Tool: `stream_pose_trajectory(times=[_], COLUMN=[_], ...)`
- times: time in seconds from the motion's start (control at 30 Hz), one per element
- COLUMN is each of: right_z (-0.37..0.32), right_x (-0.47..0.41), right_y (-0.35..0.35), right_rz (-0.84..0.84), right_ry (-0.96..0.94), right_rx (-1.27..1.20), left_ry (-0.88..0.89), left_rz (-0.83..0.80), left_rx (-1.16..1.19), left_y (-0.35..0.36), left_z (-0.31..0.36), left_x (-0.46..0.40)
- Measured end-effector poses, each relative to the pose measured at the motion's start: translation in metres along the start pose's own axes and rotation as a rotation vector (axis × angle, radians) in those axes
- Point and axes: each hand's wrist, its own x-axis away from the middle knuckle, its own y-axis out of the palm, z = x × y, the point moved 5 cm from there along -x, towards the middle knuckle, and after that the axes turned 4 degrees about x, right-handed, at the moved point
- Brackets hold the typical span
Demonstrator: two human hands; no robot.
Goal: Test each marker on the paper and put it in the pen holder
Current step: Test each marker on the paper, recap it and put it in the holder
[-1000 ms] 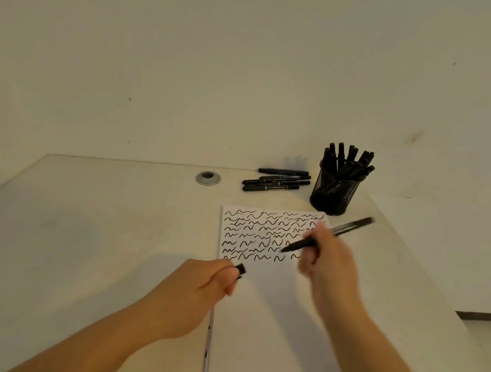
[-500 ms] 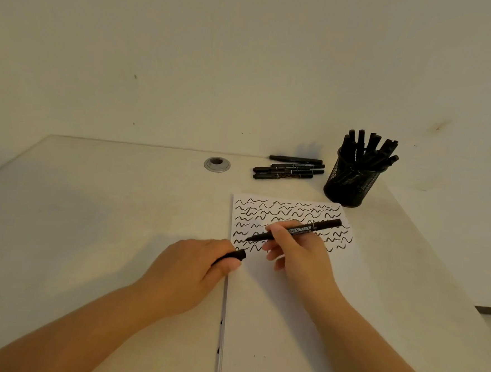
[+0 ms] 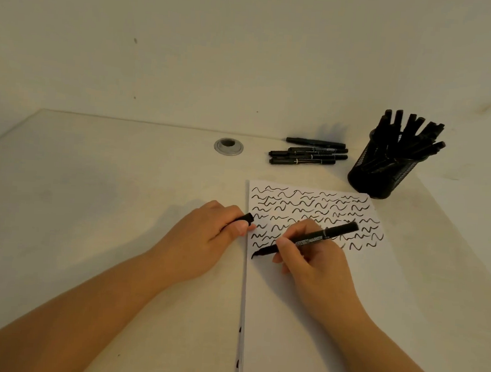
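My right hand [image 3: 315,257] grips an uncapped black marker [image 3: 316,238], whose tip touches the white paper [image 3: 302,306] just below the rows of black squiggles, near the sheet's left edge. Beside that edge my left hand [image 3: 205,238] rests on the table and pinches the marker's black cap [image 3: 247,217]. Several capped black markers [image 3: 307,155] lie in a loose pile at the back of the table. At the back right stands the black mesh pen holder [image 3: 380,175], with several markers sticking out of it.
A round grey cable grommet [image 3: 228,147] is set into the pale table [image 3: 92,204] near the back wall. The table's right edge runs diagonally past the pen holder. The wall stands close behind the table.
My right hand has swung the marker from the squiggles' right side to the paper's left edge and lowered its tip onto the sheet. My left hand keeps the cap.
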Motion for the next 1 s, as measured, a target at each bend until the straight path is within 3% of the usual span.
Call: stream_pose_trajectory(times=[0.2, 0.33, 0.63, 1.0], right_z=[0.004, 0.004, 0.005, 0.003], right_x=[-0.001, -0.001, 0.001, 0.001], right_y=[-0.007, -0.016, -0.016, -0.013], right_rz=[0.107, 0.224, 0.123, 0.082], right_ry=[0.011, 0.042, 0.150, 0.138], right_rx=[0.014, -0.129, -0.583, -0.610], left_ry=[-0.009, 0.024, 0.053, 0.127], left_rz=[0.013, 0.097, 0.034, 0.014], left_rx=[0.026, 0.043, 0.035, -0.056], left_y=[0.000, -0.004, -0.001, 0.000], left_z=[-0.002, 0.001, 0.006, 0.019], left_x=[0.001, 0.003, 0.004, 0.007])
